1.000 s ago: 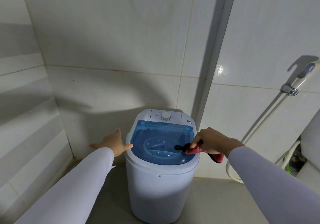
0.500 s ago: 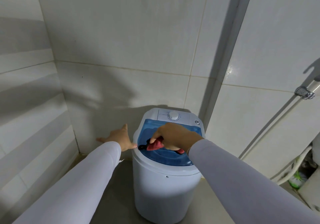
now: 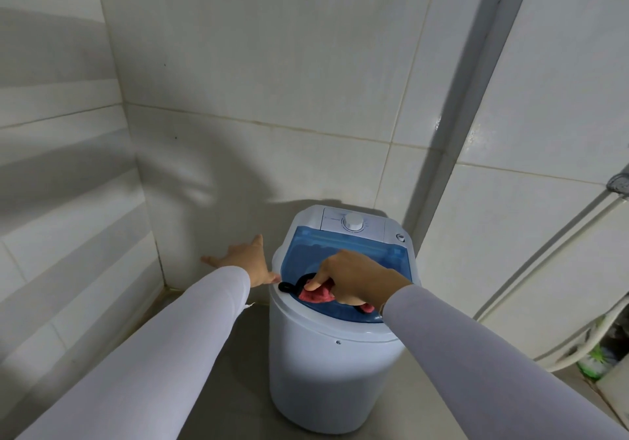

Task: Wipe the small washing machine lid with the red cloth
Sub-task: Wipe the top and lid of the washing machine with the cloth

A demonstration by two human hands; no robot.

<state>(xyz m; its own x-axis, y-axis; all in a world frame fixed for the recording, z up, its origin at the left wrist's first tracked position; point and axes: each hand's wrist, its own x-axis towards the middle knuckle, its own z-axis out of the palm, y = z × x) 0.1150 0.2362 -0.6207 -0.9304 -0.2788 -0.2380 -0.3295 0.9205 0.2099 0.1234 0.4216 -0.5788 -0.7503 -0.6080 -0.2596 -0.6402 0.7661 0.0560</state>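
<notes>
A small white washing machine (image 3: 326, 378) stands on the floor against the tiled wall. Its blue see-through lid (image 3: 357, 247) is closed, with a white dial (image 3: 353, 222) behind it. My right hand (image 3: 354, 276) presses a red cloth with a black edge (image 3: 316, 295) onto the front left part of the lid. My left hand (image 3: 246, 262) is spread flat, fingers apart, thumb touching the machine's left rim, the rest of the hand beside the machine near the wall.
Tiled walls meet in a corner to the left of the machine. A grey pipe (image 3: 452, 153) runs down the wall behind it. A spray hose (image 3: 544, 262) hangs at the right, with a green brush (image 3: 594, 361) low on the floor.
My right hand has slid the red cloth from the lid's right edge across to its front left. The left hand stays on the machine's left side.
</notes>
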